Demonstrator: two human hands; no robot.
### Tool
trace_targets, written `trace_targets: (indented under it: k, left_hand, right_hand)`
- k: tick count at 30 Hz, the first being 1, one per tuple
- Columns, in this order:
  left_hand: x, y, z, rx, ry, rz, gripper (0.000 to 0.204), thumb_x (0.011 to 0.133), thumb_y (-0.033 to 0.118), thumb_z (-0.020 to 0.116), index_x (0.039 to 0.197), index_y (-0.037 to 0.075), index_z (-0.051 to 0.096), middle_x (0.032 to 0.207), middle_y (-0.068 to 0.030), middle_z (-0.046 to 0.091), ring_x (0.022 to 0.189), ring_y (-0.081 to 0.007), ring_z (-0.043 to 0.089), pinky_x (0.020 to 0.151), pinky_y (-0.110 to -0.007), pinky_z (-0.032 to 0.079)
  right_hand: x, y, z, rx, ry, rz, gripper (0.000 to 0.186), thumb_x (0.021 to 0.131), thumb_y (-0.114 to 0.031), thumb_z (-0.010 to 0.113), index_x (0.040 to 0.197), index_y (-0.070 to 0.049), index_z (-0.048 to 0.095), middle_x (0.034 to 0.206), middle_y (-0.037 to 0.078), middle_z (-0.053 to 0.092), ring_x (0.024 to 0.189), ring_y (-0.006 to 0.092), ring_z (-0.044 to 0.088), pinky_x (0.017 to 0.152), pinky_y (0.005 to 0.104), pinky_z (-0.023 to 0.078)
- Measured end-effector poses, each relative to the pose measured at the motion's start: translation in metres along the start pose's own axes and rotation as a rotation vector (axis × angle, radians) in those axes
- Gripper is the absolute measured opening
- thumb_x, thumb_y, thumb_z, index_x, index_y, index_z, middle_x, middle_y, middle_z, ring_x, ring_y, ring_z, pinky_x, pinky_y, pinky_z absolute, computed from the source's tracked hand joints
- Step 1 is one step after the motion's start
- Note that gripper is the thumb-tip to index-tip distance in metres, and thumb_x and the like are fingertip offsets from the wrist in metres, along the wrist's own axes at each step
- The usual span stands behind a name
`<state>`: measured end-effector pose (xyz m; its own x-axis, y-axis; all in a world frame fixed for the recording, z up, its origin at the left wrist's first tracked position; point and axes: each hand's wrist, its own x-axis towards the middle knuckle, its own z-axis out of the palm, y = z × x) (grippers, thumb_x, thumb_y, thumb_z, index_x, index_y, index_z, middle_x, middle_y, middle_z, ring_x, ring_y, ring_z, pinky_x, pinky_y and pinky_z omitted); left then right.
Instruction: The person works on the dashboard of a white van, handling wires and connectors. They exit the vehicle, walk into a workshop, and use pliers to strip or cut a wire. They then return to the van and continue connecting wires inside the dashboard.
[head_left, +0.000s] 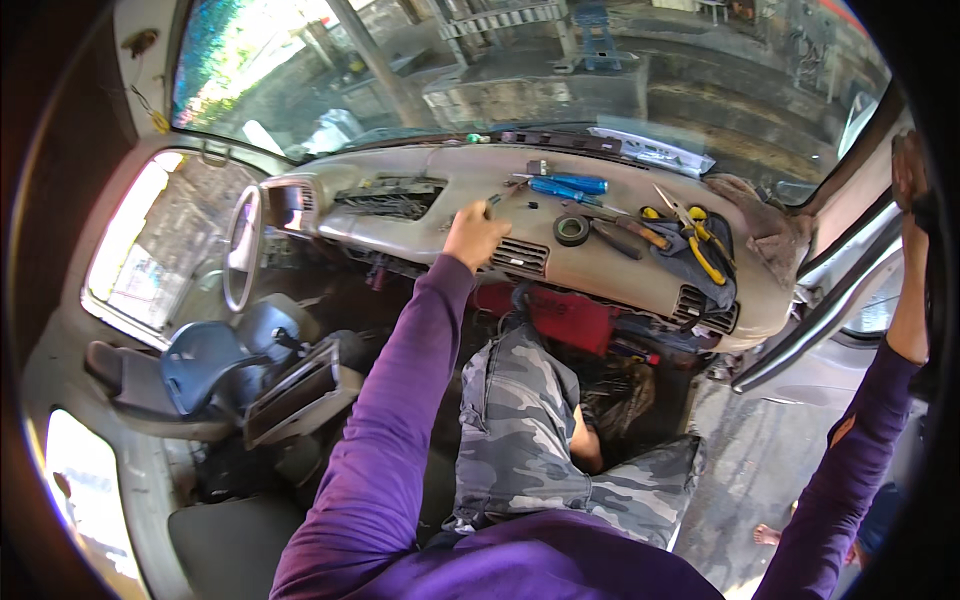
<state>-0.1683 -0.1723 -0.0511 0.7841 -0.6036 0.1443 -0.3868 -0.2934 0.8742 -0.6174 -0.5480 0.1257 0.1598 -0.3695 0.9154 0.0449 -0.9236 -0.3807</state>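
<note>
My left hand [476,236] is closed over the middle of the beige dashboard [470,165], just beside an air vent [519,257]. A small, dark, slim piece pokes out of its fingers; its kind is too small to tell. My right hand [908,172] is raised at the door frame on the far right, in shadow at the picture's rim, and its fingers do not show well. On the dashboard, right of my left hand, lie blue-handled screwdrivers [568,187], a roll of black tape [571,230], and yellow-handled pliers [708,258] on a dark cloth [690,270].
The steering wheel [243,248] is at the left, below the dashboard opening [390,198]. A loose blue-grey plastic part [205,365] rests on the left seat. Under the dashboard is a red panel [570,318]. Outside the open right door, another person's foot [767,535] shows.
</note>
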Motion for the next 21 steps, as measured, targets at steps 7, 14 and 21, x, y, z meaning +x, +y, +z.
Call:
trace_targets:
  k: [7,14,21]
  left_hand:
    - [0.068,-0.012,0.058,0.570,-0.021,0.552,0.025,0.077,0.019,0.071,0.090,0.002,0.058,0.092,-0.0179,0.065,0.093,-0.0400,0.065,0.081,-0.049,0.053]
    - [0.086,-0.023,0.056,0.215,-0.029,0.648,0.019,0.083,0.013,0.072,0.096,0.001,0.066,0.091,-0.0132,0.070,0.086,-0.0267,0.067,0.081,-0.035,0.053]
    - [0.108,-0.041,0.055,-0.860,-0.144,0.245,0.037,0.100,0.026,0.056,0.113,-0.007,0.063,0.103,-0.0199,0.072,0.097,-0.0277,0.070,0.091,-0.037,0.054]
  right_hand:
    - [0.011,0.046,-0.064,0.031,-0.135,0.039,0.011,0.099,-0.005,0.061,0.106,0.002,0.066,0.086,0.002,0.052,0.073,0.0112,0.053,0.077,0.0279,0.053]
    - [0.018,0.043,-0.085,0.527,-0.091,0.306,0.010,0.099,-0.004,0.059,0.108,-0.002,0.058,0.090,0.004,0.049,0.077,0.0106,0.048,0.085,0.0257,0.048]
    - [0.015,0.020,-0.075,0.542,0.015,0.368,0.008,0.098,-0.005,0.058,0.103,-0.005,0.053,0.080,0.000,0.043,0.070,0.0111,0.042,0.075,0.0269,0.042]
